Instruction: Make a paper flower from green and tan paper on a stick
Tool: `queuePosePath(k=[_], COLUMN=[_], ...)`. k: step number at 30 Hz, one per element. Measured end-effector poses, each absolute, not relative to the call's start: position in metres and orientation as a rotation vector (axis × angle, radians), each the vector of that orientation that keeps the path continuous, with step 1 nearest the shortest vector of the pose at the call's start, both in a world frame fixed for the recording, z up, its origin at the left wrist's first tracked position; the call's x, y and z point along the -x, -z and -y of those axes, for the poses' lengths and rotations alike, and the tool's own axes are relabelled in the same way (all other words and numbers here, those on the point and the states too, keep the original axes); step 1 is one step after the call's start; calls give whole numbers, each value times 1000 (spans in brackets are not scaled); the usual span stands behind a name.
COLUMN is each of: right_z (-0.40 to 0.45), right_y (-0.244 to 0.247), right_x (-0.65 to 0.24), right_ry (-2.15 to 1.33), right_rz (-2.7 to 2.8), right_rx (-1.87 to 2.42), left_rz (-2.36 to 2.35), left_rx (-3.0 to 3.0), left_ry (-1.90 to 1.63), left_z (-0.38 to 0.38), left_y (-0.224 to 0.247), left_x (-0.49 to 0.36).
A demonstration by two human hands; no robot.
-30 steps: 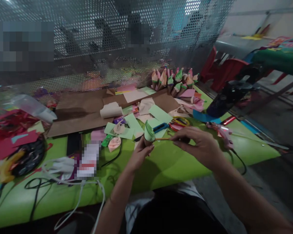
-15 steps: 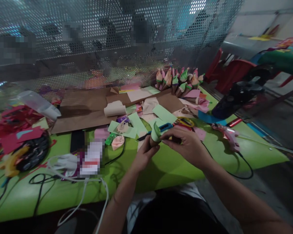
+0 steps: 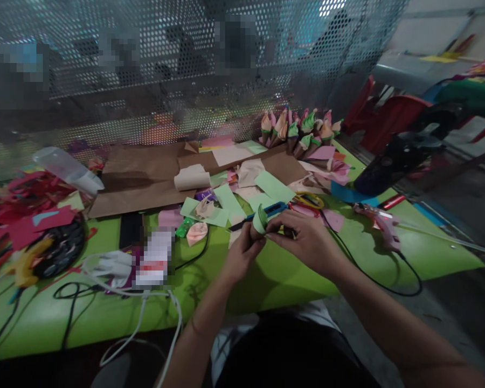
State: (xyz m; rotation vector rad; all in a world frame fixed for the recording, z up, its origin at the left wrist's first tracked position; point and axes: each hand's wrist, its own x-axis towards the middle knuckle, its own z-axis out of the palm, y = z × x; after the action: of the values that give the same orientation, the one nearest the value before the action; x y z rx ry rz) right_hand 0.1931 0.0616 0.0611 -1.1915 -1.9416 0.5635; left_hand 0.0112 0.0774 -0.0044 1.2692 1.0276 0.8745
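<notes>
Matt paper cone [image 3: 259,222]; smooth glossy tabletop [image 3: 210,280]; perforated metal screen [image 3: 153,81].

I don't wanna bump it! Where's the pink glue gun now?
In the head view, the pink glue gun lies on the green table, right of the right hand and nearer you than the blue sheet.

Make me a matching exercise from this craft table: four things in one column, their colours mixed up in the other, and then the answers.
Things:
1. Swirled top of the cone in the left hand
2. Glue gun at the right end
3. Glue gun at the left end
4. Large sheet behind the loose scraps

Colours:
A. Yellow
B. Brown
C. Pale green
D. Pink

Right pairs: 1-C, 2-D, 3-A, 4-B
</notes>
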Motion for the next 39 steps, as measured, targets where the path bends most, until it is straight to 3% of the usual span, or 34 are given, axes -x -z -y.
queuePosePath(k=[8, 39], right_z=[-62, -64], right_y=[-57, -63], right_x=[-195, -198], right_ry=[-462, -337], right_rz=[2039, 2208], right_rx=[1179, 1071], left_rz=[-1053, -836], left_rx=[-1537, -1092], left_ry=[-810, -846], left_z=[-77, -76], left_y=[10, -6], left_x=[-10, -11])
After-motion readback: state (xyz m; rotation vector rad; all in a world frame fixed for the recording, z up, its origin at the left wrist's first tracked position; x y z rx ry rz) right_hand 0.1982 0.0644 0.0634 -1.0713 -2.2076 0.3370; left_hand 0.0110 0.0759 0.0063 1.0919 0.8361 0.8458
